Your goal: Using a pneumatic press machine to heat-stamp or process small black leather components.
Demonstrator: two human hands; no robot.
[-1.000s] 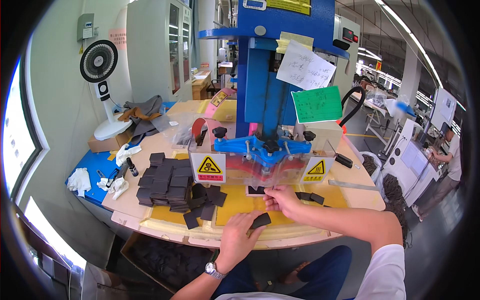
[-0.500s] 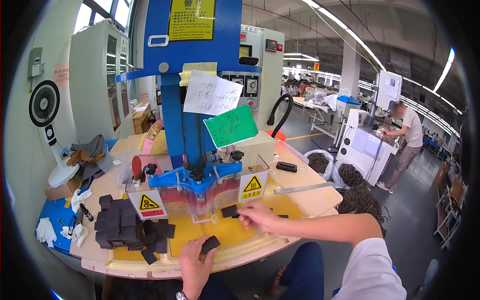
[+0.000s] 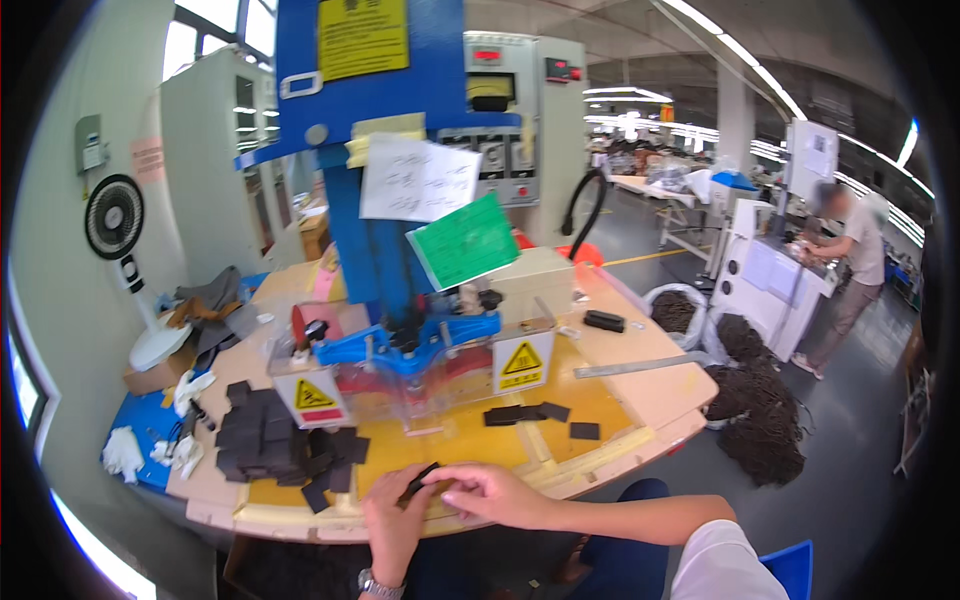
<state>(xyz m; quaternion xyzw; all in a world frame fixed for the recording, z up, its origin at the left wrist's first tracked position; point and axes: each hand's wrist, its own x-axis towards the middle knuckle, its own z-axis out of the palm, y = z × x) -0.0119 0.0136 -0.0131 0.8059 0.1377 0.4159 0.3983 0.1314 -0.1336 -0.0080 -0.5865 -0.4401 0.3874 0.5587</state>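
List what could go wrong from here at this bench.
The small dark piece at the left hand and right hand might slip and fall, as it is near the table's front edge.

The uneven pile of dark pieces could slide if knocked.

The blue press bears a heat warning sign; reaching behind its clear shield might risk a burn.

Between the left hand (image 3: 393, 508) and right hand (image 3: 492, 496), we see only part of a dark piece (image 3: 421, 479); fingers cover the rest, and we cannot tell its layers. Writing on the white note (image 3: 418, 178) and green card (image 3: 466, 245) is too blurred for us. The upper edge cuts off the blue machine (image 3: 370, 105); the lower crops the wristwatch (image 3: 379, 585).
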